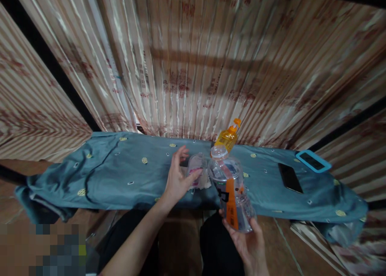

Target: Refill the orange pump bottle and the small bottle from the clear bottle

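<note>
Holding a clear bottle (231, 187) (orange-labelled), right hand (249, 239); left hand (177, 179) touches a small jar (196, 169).

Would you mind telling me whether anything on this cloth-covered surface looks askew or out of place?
The blue cloth lies rumpled, sagging off the left end. The right hand holds a clear bottle tilted, cap off. No spill shows. The left hand touches a small container.

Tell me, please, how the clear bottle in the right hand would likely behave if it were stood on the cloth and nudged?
The clear bottle in the right hand looks empty and uncapped, so probably light. Tall and narrow, it may tip easily on the wrinkled blue cloth. Being round, it would likely roll once down.
</note>
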Demonstrator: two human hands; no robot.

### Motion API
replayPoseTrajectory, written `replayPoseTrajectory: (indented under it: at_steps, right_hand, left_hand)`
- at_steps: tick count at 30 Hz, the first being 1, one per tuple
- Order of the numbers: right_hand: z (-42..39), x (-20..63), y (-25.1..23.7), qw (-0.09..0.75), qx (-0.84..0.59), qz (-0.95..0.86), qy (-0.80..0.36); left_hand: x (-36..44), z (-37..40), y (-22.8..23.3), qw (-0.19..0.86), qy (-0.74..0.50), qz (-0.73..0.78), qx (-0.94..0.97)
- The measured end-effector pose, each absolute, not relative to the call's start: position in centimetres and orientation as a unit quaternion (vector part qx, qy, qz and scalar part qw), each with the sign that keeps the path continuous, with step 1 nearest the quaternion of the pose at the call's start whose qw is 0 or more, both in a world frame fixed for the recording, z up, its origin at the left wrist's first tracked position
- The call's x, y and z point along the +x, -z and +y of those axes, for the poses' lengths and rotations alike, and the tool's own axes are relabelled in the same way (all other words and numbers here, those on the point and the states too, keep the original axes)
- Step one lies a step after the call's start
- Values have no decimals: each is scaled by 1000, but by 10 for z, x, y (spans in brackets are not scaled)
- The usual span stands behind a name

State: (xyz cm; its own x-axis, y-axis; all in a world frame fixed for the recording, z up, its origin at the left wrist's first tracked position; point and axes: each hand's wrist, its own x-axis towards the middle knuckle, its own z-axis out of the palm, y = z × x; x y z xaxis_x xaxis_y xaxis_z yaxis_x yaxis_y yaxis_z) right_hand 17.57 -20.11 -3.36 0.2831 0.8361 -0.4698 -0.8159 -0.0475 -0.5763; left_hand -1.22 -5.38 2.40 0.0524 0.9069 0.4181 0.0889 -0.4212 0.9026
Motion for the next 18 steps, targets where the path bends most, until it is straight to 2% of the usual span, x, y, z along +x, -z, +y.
replayPoseTrajectory:
  at_steps: [2, 6, 12, 18]
  right_hand:
    - [-200, 184, 37, 693, -423, -9, -584]
    - [-199, 195, 43, 690, -454, -7, -564]
    - [-201, 205, 49, 696, -496, -18, -519]
    - [-209, 217, 58, 679, -543, -61, -491]
  left_hand:
    - [-9, -33, -15, 340, -540, 411, 652]
    - [7, -8, 1, 379, -497, 410, 664]
    - [16, -4, 5, 402, -489, 364, 684]
    - [18, -5, 4, 406, -475, 388, 677]
